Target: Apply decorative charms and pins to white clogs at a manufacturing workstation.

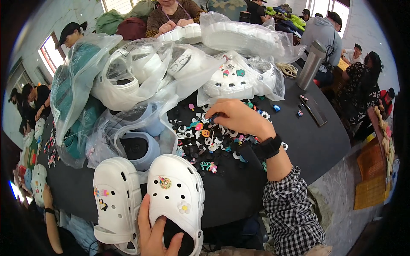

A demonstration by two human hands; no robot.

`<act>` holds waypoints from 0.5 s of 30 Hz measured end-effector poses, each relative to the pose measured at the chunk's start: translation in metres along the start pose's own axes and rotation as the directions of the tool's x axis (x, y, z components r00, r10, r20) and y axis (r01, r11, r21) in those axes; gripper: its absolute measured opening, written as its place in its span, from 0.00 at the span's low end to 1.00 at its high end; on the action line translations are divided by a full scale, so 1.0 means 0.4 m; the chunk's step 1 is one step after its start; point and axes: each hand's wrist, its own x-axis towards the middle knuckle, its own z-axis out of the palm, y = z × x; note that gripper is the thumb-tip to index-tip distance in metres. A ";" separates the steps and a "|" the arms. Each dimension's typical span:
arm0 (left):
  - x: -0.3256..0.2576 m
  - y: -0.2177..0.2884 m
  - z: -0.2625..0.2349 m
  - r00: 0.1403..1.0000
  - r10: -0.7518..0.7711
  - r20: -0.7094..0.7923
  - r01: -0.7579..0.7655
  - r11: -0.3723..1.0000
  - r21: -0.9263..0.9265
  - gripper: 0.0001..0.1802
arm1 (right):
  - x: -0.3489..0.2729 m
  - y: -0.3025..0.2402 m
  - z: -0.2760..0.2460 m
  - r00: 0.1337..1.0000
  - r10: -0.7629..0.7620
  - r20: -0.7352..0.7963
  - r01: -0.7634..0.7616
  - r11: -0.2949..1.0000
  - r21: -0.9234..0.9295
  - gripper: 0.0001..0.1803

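Observation:
Two white clogs stand side by side at the near edge of the table. The right-hand clog (173, 181) carries a round colourful charm and a white flower charm; the left-hand clog (116, 183) has a few small charms, one of them a pink ice pop. My left hand (156, 232) holds the right-hand clog at its foot opening, one finger reaching inside. Over a loose pile of shoe charms (205, 138) in the middle of the table, my right hand (239, 117) has its fingertips pinched on a small dark charm, partly hidden by the fingers.
Behind the pile lie bagged clogs: white (124, 81), pale blue (143, 149) and green (79, 94). A steel bottle (311, 64) and a dark, narrow tool (314, 110) are at the right. Across the table, a person (175, 17) handles a white clog; others work around the room.

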 end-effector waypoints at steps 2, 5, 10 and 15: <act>0.000 -0.004 -0.003 1.000 0.006 -0.004 -0.006 1.000 -0.002 0.22 | 0.002 -0.002 0.006 0.998 0.027 0.055 -0.024 0.999 -0.043 0.14; 0.000 -0.005 -0.001 1.000 0.007 -0.007 -0.007 1.000 -0.009 0.22 | 0.002 0.017 0.020 0.999 -0.025 0.029 0.026 0.998 -0.048 0.14; -0.012 -0.046 0.008 0.998 -0.039 0.049 0.041 0.999 -0.024 0.28 | -0.001 -0.006 0.005 0.968 0.238 0.080 -0.246 0.962 0.117 0.10; -0.018 -0.050 0.008 0.986 -0.117 0.118 0.124 0.990 -0.059 0.33 | -0.003 0.004 0.011 0.990 0.138 0.040 -0.141 0.987 0.077 0.08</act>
